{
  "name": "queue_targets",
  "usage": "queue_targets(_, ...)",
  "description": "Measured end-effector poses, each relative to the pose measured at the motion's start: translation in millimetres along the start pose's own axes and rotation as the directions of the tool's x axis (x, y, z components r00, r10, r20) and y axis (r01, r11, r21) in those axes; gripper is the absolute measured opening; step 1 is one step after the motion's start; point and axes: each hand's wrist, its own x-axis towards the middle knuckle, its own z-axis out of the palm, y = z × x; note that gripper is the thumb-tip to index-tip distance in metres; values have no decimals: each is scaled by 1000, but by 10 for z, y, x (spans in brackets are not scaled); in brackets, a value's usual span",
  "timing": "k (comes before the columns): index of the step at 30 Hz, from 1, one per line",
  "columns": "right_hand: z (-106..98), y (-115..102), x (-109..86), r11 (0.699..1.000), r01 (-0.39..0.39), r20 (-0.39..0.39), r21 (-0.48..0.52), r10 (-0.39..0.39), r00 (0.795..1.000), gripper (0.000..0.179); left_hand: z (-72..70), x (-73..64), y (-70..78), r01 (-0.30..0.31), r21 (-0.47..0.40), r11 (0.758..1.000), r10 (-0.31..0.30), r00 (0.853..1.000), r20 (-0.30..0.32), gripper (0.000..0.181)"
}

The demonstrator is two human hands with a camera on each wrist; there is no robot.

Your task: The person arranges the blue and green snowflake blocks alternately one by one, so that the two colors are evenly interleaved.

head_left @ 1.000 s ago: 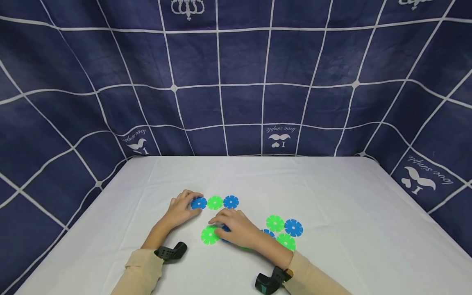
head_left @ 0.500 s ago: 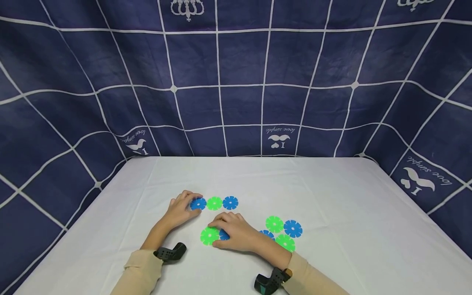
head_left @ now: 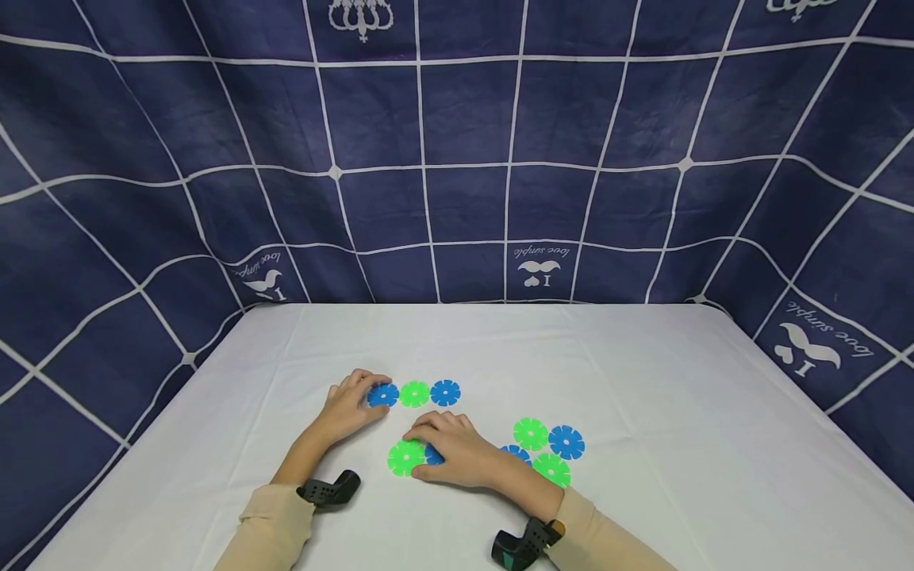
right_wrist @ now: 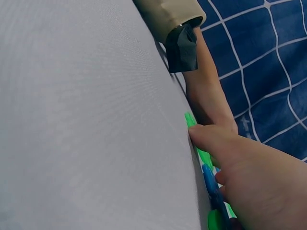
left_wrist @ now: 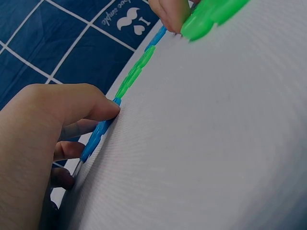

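Note:
In the head view my left hand [head_left: 350,407] pinches a blue slotted disc [head_left: 383,395] between thumb and fingers, at the left end of a flat row. A green slotted disc [head_left: 415,394] and another blue slotted disc [head_left: 446,392] continue that row. Nearer me, my right hand [head_left: 457,450] has thumb and index finger on opposite edges of a second green slotted disc [head_left: 405,458]. Beside it, a blue disc [head_left: 432,454] is partly covered by that hand. The right wrist view shows the thumb on the green disc's edge [right_wrist: 206,158].
To the right of my right hand lies a cluster: a green disc [head_left: 531,434], a blue disc [head_left: 567,442], another green disc [head_left: 552,469] and a blue one partly behind the wrist [head_left: 516,452]. A white cloth [head_left: 678,396] covers the table; a blue checked curtain [head_left: 464,159] surrounds it.
My right hand has come slightly toward me, its thumb sliding to the green disc's near edge and its palm covering more of the blue disc. The left hand stays in place.

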Motion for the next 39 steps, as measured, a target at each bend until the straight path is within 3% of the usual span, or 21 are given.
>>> queue_targets(24, -13, -28, 22, 984, -45, -65, 170, 57, 996, 48, 5, -15, -5, -1, -8, 1000, 1, 1000, -11, 43)
queue_targets(33, -21, -11, 19, 977, 3, -135, 214, 27, 990, 38, 11, -13, 4, 7, -1, 1000, -7, 1000, -4, 43)
queue_targets(39, -42, -4, 30, 966, -5, -126, 260, 39, 991, 36, 8, -1, 7, 1, 3, 1000, -1, 1000, -7, 43)
